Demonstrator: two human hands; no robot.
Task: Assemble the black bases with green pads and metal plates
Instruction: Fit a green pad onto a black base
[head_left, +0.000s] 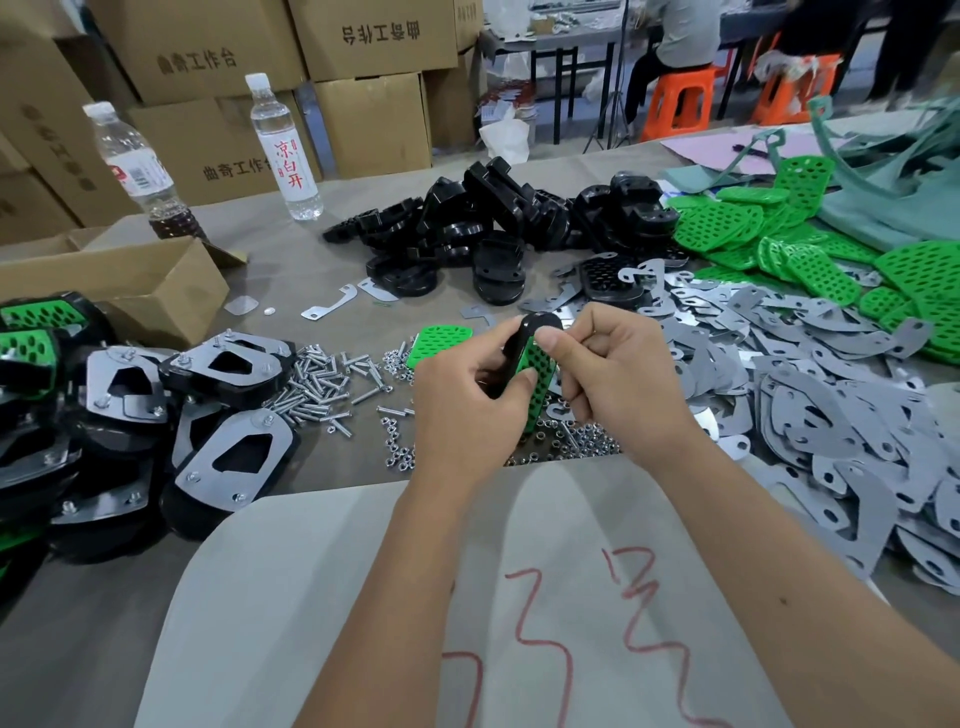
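The left hand (470, 410) grips a black base (524, 345) from the side, fingers curled around its edge, and holds it upright above the table (322, 467). The right hand (613, 374) pinches the same piece from the other side; its thumb presses on the green pad (537, 379), which lies against the face of the base. I judge the pad is being pushed into its seat, and the base is turned on edge so that both thumbs can reach the pad while the fingers support the back. Whether the pad is fully seated I cannot tell.

Just under the hands lies a heap of nuts (571, 441), and to the left of it a heap of screws (322, 384), both near because they are probably needed next. One more green pad (439, 340) lies flat just behind the left hand.

Farther out, the loose metal plates (810, 395) cover the right side of the table, with the spare pads (831, 249) behind them. The unused bases (498, 228) are piled at the back centre. On the left, the finished pieces (234, 415) are stacked with plates already screwed on, well apart from the raw parts. Two bottles (283, 150) and a carton (130, 291) stand at the far left.
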